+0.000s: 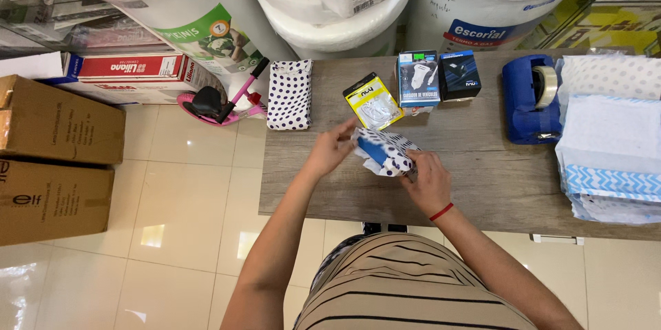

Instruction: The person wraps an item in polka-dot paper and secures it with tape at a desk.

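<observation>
On wooden table, two hands, left hand, right hand, each grip closed on one dotted parcel

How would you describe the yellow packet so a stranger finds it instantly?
Start at the wooden table. Along its far edge sit a polka-dot parcel and two small boxes. The yellow packet lies between them, flat, tilted, the only yellow item.

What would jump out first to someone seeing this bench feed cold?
Both hands meet at the middle of the wooden table: the left hand and right hand are folding dotted white wrapping paper around a small blue box. Behind them lie a finished dotted parcel, a yellow packet and two small boxes; a blue tape dispenser and a stack of patterned paper sheets sit at the right.
</observation>
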